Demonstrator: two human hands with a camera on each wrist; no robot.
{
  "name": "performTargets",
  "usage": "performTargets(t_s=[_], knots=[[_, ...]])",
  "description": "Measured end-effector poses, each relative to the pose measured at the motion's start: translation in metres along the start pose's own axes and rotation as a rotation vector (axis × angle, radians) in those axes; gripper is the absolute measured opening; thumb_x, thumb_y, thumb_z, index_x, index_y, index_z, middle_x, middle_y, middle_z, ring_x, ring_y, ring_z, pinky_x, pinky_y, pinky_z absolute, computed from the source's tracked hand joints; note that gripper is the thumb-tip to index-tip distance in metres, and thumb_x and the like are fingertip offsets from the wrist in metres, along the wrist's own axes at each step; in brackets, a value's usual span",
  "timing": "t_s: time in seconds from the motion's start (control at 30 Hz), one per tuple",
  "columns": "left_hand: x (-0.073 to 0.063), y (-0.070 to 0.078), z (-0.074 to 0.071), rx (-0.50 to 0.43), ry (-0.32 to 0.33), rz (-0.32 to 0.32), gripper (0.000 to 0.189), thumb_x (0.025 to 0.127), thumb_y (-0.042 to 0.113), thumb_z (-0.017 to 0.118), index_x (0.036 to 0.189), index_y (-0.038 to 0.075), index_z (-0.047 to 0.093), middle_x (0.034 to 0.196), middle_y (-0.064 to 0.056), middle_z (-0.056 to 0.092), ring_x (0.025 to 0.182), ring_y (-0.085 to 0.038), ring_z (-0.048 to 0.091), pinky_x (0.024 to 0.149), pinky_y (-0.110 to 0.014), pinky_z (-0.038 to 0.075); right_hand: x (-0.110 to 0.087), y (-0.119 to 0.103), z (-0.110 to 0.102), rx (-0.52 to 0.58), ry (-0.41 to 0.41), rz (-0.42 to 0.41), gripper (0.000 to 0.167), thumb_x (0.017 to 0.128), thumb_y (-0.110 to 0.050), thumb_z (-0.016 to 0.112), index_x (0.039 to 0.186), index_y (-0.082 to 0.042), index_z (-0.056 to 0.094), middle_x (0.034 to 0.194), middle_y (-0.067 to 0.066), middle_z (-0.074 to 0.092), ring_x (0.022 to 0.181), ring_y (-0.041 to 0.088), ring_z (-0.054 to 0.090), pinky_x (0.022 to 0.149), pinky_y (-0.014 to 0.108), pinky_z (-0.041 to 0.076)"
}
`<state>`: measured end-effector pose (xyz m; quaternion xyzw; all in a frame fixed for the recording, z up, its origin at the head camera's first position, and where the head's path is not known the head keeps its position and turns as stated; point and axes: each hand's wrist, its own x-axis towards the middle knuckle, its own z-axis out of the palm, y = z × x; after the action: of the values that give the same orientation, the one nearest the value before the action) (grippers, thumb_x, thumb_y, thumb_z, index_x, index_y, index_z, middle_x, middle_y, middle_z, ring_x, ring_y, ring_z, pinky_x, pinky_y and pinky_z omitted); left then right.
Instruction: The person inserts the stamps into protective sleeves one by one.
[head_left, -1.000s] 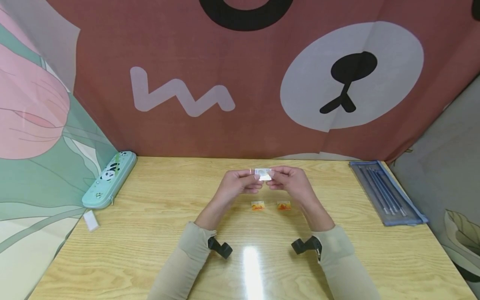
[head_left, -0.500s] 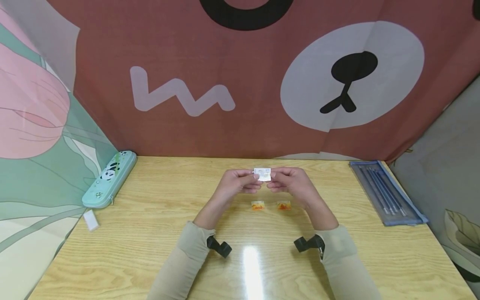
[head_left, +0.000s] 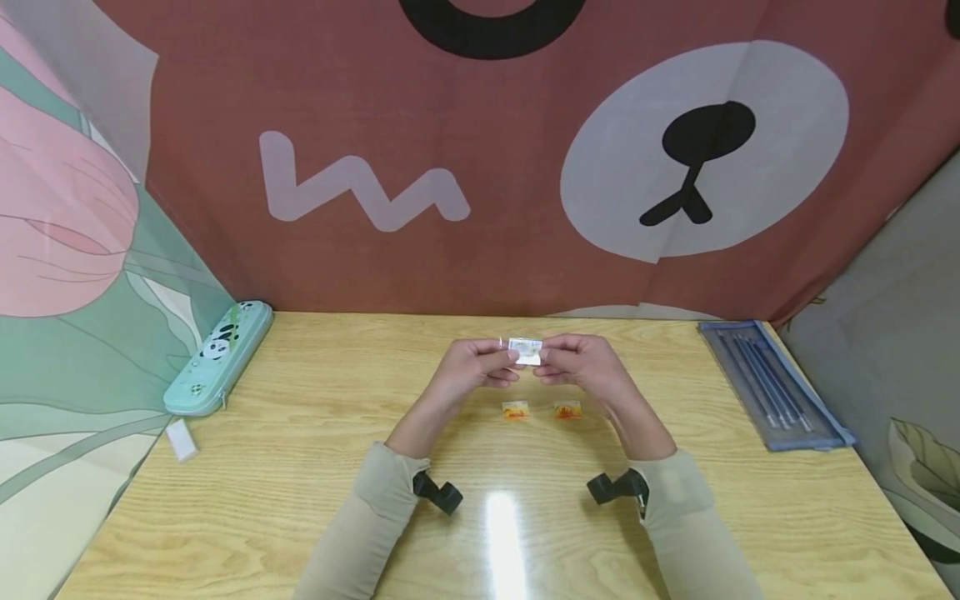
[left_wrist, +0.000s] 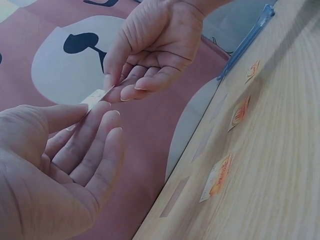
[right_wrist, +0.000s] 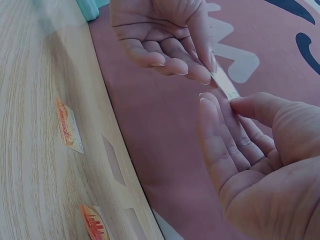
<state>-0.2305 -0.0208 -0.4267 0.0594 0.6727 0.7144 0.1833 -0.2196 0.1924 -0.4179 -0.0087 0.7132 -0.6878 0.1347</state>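
Above the table, a small white printed paper slip (head_left: 528,351) is stretched between my two hands in the head view. My left hand (head_left: 472,365) pinches one end of it between thumb and fingers; my right hand (head_left: 587,364) pinches the other end. Both wrist views show the slip (right_wrist: 226,85) nearly edge-on, with the other fingers loosely bent below it. On the table under the hands lie a small orange-and-yellow printed slip (head_left: 515,411) and a similar slip (head_left: 567,410) to its right. A third orange slip (left_wrist: 252,70) appears in the left wrist view.
At the left back edge lies a mint pencil case (head_left: 219,360) with panda pictures. Close to it is a small white rectangular block (head_left: 182,441). On the right is a blue see-through zip pouch (head_left: 776,387) holding several long thin sticks. A printed brown curtain (head_left: 360,267) hangs behind the wooden table.
The white slip has tilted a little between the hands, and the bright glint on it has faded. My right forearm has shifted slightly to the right. Both pinches have stayed.
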Motion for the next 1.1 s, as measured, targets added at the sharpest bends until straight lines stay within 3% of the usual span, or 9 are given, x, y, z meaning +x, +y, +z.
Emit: performTargets(t_s=[0.17,0.6,1.1], knots=[[0.0004,0.0,0.0001,0.005,-0.009,0.0,0.024,0.095,0.01,0.07,0.111,-0.007,0.072,0.09,-0.011,0.078,0.07,-0.012,0.074,0.081,-0.043,0.064,-0.0011,-0.0015,0.0,0.001,0.004,0.003,0.034,0.098,-0.007,0.064,0.123,0.016,0.06,0.089,0.001,0.075,0.078,0.011,0.075,0.077,0.03,0.064],[-0.0008,0.0007,0.0029,-0.01,0.004,-0.003,0.023,0.094,0.008,0.07,0.109,-0.009,0.072,0.088,-0.011,0.078,0.07,-0.011,0.075,0.072,-0.032,0.065,-0.0009,-0.0019,0.0004,-0.024,0.012,0.017,0.035,0.097,-0.011,0.068,0.12,0.014,0.063,0.084,0.001,0.076,0.076,0.012,0.075,0.074,0.029,0.064],[-0.002,-0.0025,0.0066,-0.031,0.003,0.004,0.017,0.093,0.006,0.068,0.102,-0.009,0.07,0.081,-0.006,0.076,0.069,-0.011,0.074,0.073,-0.033,0.065,-0.0018,-0.0015,0.0024,-0.001,0.011,0.048,0.036,0.098,-0.008,0.065,0.124,0.016,0.06,0.083,0.001,0.076,0.074,0.01,0.075,0.074,0.027,0.064]])
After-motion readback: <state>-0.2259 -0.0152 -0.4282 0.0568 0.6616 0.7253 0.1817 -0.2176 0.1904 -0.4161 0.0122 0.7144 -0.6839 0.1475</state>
